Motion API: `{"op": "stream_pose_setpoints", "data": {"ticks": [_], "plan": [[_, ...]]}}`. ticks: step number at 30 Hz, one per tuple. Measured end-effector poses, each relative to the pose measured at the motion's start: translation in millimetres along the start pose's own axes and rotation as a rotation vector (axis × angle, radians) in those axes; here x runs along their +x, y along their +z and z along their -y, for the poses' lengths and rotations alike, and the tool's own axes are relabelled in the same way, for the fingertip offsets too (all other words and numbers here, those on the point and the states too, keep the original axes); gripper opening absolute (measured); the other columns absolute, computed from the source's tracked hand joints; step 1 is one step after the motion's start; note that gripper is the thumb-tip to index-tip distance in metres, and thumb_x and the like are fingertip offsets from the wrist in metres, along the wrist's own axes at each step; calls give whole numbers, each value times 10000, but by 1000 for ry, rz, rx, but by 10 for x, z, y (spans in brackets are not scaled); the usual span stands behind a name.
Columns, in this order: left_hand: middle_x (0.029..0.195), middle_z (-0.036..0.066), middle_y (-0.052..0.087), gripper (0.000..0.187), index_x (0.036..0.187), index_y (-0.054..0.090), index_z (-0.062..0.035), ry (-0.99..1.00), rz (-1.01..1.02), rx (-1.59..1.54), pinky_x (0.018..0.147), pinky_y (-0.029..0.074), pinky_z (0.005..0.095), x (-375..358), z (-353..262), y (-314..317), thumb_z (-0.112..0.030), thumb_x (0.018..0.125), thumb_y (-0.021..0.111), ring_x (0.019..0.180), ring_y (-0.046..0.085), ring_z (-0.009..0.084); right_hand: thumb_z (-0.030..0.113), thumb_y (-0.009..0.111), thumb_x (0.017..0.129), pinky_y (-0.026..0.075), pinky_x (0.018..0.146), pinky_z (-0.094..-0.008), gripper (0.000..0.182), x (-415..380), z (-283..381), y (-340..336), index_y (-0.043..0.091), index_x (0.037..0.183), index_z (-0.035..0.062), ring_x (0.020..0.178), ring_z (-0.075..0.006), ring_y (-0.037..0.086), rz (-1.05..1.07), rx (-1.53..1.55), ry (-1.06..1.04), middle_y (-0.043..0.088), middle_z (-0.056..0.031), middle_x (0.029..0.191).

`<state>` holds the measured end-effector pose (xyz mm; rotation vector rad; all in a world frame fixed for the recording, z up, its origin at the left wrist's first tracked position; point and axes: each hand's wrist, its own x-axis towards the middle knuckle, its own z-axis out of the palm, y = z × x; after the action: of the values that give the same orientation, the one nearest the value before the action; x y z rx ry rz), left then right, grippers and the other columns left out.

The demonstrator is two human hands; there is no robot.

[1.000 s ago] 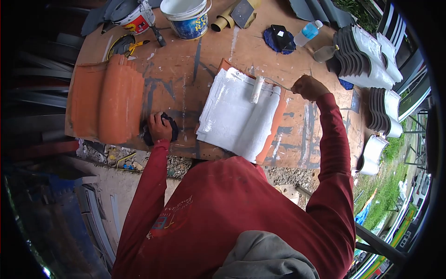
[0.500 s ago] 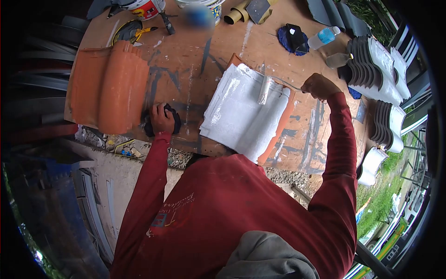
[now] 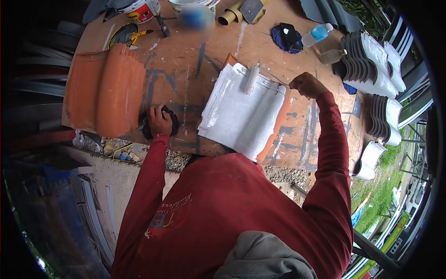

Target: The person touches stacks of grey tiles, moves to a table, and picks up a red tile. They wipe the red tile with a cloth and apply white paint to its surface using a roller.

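My right hand (image 3: 307,85) is closed around the handle end of a paint roller (image 3: 252,79), whose thin wire frame runs left to the white sleeve. The sleeve lies at the upper edge of a roof tile (image 3: 241,111) that is coated in wet-looking white paint. Bare orange clay shows along the tile's right side and top left corner. My left hand (image 3: 160,121) is wrapped over a dark cloth (image 3: 173,122) on the table, just right of an unpainted orange roof tile (image 3: 106,93).
Paint-stained wooden table (image 3: 186,88). At the back are a paint bucket (image 3: 141,11), a lid with a yellow-handled brush (image 3: 139,34), and a brown roll (image 3: 228,16). To the right stand a water bottle (image 3: 318,34), a black phone (image 3: 291,36) and stacked white-coated tiles (image 3: 367,60).
My right hand and the paint roller have moved left across the top of the white tile. My left hand stays on the cloth. The whole view has shifted slightly.
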<state>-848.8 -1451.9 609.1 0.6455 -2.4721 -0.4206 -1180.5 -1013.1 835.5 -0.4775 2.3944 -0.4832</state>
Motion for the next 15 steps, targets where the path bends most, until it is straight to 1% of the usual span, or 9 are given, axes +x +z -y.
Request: {"op": "stream_pose_setpoints", "data": {"ticks": [2, 3, 4, 7, 9, 10, 11, 14, 15], "plan": [[1138, 220, 579, 303, 1169, 649, -17, 20, -16, -7, 968, 466, 528, 7, 9, -3, -133, 897, 584, 1111, 562, 450, 247, 653, 976, 458, 408, -318, 272, -58, -172, -135, 775, 916, 12, 436, -128, 529, 18, -30, 82, 579, -46, 578], [1141, 215, 581, 304, 1172, 649, -21, 41, -28, -14, 969, 467, 527, 9, 12, -7, -130, 896, 585, 1112, 563, 446, 225, 657, 967, 455, 385, -315, 251, -114, -204, -228, 775, 913, 9, 405, -134, 520, 47, -51, 115, 584, -54, 564], [1141, 215, 581, 304, 1172, 649, -21, 39, -33, -14, 969, 467, 527, 7, 10, -19, -130, 896, 585, 1112, 563, 446, 216, 658, 967, 440, 379, -302, 242, -148, -286, -336, 778, 908, 15, 394, -136, 518, 102, -61, 95, 575, -54, 548], [1147, 206, 584, 299, 1168, 651, -30, 8, -11, -21, 971, 468, 523, 15, -4, -29, -120, 890, 586, 1116, 564, 439, 219, 663, 968, 438, 385, -301, 243, -206, -343, -427, 780, 904, 15, 407, -130, 525, 84, -59, 116, 574, -51, 553], [1129, 217, 564, 300, 1154, 635, -10, 29, -23, -13, 973, 466, 539, 21, -16, -20, -97, 872, 576, 1114, 546, 447, 228, 642, 961, 474, 385, -323, 237, -157, -292, -267, 781, 904, 44, 447, -154, 584, 37, -86, 36, 593, -62, 580], [1129, 217, 564, 300, 1154, 635, -10, 32, -25, -17, 973, 466, 539, 16, -25, -8, -97, 872, 576, 1114, 546, 447, 226, 669, 971, 447, 412, -309, 248, -87, -229, -166, 770, 887, 16, 445, -121, 537, 10, -21, 33, 575, -40, 570], [1128, 217, 564, 303, 1156, 635, -12, 26, -19, -29, 973, 465, 540, 9, -26, -11, -97, 870, 576, 1115, 546, 447, 239, 669, 977, 450, 422, -311, 267, 2, -152, -85, 754, 861, 14, 458, -120, 543, 31, 15, -25, 576, -34, 575], [1129, 218, 564, 308, 1160, 634, -16, 32, -23, -29, 975, 464, 542, 14, -5, -17, -95, 868, 574, 1114, 547, 448, 254, 661, 996, 455, 435, -307, 287, 341, 49, 82, 741, 861, 14, 467, -113, 549, 19, 78, -76, 590, -30, 593], [1131, 218, 564, 310, 1162, 634, -18, 35, -25, -25, 975, 463, 543, 14, -10, -16, -94, 867, 573, 1113, 547, 447, 258, 654, 1006, 458, 442, -302, 288, 435, 111, 80, 742, 876, 17, 471, -106, 548, 53, 117, -113, 595, -25, 604]]}}
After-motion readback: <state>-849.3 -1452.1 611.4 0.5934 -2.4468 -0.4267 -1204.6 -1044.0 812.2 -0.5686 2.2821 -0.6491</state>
